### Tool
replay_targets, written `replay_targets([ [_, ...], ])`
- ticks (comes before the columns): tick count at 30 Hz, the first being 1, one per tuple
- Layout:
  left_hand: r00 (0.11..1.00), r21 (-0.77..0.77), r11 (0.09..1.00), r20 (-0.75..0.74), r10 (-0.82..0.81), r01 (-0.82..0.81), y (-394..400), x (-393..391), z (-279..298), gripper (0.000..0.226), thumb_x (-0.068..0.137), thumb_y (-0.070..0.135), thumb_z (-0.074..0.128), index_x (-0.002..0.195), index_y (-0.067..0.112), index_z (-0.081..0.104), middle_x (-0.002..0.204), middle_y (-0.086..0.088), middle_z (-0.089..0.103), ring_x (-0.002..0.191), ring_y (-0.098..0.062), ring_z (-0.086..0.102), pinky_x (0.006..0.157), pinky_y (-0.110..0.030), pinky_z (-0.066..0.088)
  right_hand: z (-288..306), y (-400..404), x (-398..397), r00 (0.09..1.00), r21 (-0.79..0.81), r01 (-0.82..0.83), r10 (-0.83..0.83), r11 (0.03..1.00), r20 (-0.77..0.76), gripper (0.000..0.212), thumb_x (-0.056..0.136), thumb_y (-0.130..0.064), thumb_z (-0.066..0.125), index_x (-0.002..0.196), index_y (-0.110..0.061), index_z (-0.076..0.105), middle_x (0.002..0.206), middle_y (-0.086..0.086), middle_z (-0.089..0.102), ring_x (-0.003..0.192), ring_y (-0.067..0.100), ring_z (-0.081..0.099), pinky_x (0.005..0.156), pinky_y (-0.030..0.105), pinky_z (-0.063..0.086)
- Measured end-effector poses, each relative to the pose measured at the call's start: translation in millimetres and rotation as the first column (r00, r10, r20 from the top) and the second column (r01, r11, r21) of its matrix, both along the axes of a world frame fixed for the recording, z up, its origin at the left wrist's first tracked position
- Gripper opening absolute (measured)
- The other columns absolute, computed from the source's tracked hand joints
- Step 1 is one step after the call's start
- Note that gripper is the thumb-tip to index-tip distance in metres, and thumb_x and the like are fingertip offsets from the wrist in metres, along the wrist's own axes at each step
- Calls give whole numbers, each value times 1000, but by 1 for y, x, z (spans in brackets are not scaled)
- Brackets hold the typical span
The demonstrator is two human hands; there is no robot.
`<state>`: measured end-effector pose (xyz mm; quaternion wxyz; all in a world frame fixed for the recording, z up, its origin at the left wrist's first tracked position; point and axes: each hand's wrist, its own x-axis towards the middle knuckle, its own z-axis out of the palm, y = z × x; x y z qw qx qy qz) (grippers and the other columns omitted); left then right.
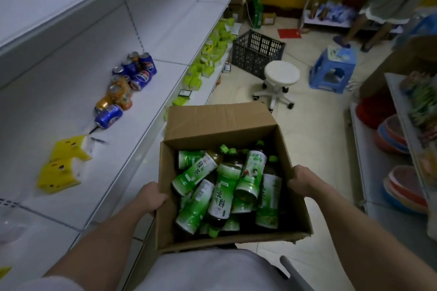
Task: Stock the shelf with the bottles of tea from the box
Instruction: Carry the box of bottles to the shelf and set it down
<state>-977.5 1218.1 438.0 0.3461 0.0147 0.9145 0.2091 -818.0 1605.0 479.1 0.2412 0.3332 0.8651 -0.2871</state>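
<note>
Left hand [151, 196] fingers curl over the left wall of the cardboard box [212, 123], closed on the rim; right hand [301, 181] does the same on the right wall, fingertips hidden inside the box. Both grip the box, not a bottle. Box is held at waist level, centre-bottom of frame, far flap standing up.

Tea bottles [222, 194] lie jumbled inside, green labels, caps pointing every way, approx a dozen+ (lower layer is hard to count in the shadow).

Risks:
- Grip is on thin top edges only, w/ a heavy load; a wall could buckle or the bottom sag, and the box tips.
- Loose bottles roll if the box tilts, shifting weight to one side.
- Upright far flap blocks sight of the floor just ahead.

Room: white shelf [99, 149] runs along the left of frame, mostly bare. Cans [132, 78] cluster mid-left, some on their sides and could roll if bumped; yellow packs [63, 165] sit lower left. Open stretch between those and the shelf lip is prob. best for bottles. Lip is close to the box's left corner, so it can snag.

Aisle ahead is cluttered: white stool [281, 78], dark crate [257, 53], blue stool [333, 66], another person [387, 7] upper right. Basins line the right edge.
</note>
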Motion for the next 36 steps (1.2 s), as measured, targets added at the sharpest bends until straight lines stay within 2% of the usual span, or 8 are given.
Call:
replay_targets([
  [7, 996, 38, 996, -11, -84, 84, 119, -142, -21, 21, 81, 12, 62, 89, -5, 71, 87, -18, 68, 71, -23, 60, 63, -27, 48, -32, 99, -118, 997, 61, 72, -74, 996, 26, 29, 85, -8, 53, 111, 3, 58, 110, 20, 63, 103, 35, 63, 69, 29, 45],
  [11, 995, 39, 995, -10, -96, 96, 174, -242, -40, 33, 71, 24, 62, 93, 1, 69, 96, -17, 71, 85, -28, 67, 72, -34, 55, -23, 165, -202, 992, 15, 121, -122, 993, 16, 13, 82, -5, 55, 93, -2, 59, 92, 18, 64, 85, 33, 65, 64, 32, 51],
  [15, 992, 13, 993, 35, -119, 118, 211, -317, -74, 33, 73, 22, 62, 100, 4, 68, 100, -16, 70, 90, -29, 67, 77, -39, 57, -18, 208, -267, 989, 38, 143, -144, 989, 21, 18, 81, -6, 55, 98, -4, 60, 102, 19, 66, 94, 34, 66, 72, 34, 53],
  [20, 988, -8, 992, 87, -124, 125, 262, -370, -64, 23, 76, 18, 60, 88, 0, 69, 89, -19, 71, 80, -31, 69, 69, -40, 57, -23, 253, -322, 981, 12, 179, -179, 984, 75, 31, 81, -7, 53, 110, 0, 60, 109, 20, 66, 97, 33, 66, 78, 39, 57],
  [27, 993, -37, 998, 110, -48, 52, 334, -413, -47, 19, 87, 12, 59, 93, -3, 69, 92, -19, 70, 86, -30, 67, 68, -31, 51, -49, 324, -400, 984, -40, 104, -97, 994, 149, 31, 81, -7, 52, 110, 0, 61, 101, 14, 65, 94, 31, 67, 69, 33, 55],
  [31, 993, -74, 997, 116, 26, -18, 380, -437, -42, 21, 89, 5, 56, 70, 9, 61, 68, -5, 60, 62, -19, 58, 48, -21, 41, -63, 381, -465, 992, -81, -7, 17, 997, 128, 21, 83, -7, 50, 101, -3, 59, 104, 18, 66, 96, 34, 67, 68, 32, 53],
  [34, 996, -110, 994, 85, 36, -27, 420, -461, -42, 13, 90, 13, 57, 89, 9, 69, 88, -9, 68, 88, -24, 66, 68, -23, 45, -73, 437, -520, 981, -78, -172, 178, 982, 77, 7, 83, -9, 50, 88, -8, 54, 108, 21, 67, 93, 33, 64, 68, 28, 43],
  [36, 994, -115, 991, 81, 80, -70, 451, -478, -30, 18, 89, 18, 57, 73, 16, 63, 78, -8, 65, 95, -29, 68, 69, -23, 44, -74, 477, -553, 968, -83, -243, 247, 967, 51, 13, 83, -8, 50, 91, -4, 59, 110, 21, 68, 97, 34, 65, 70, 30, 47],
])
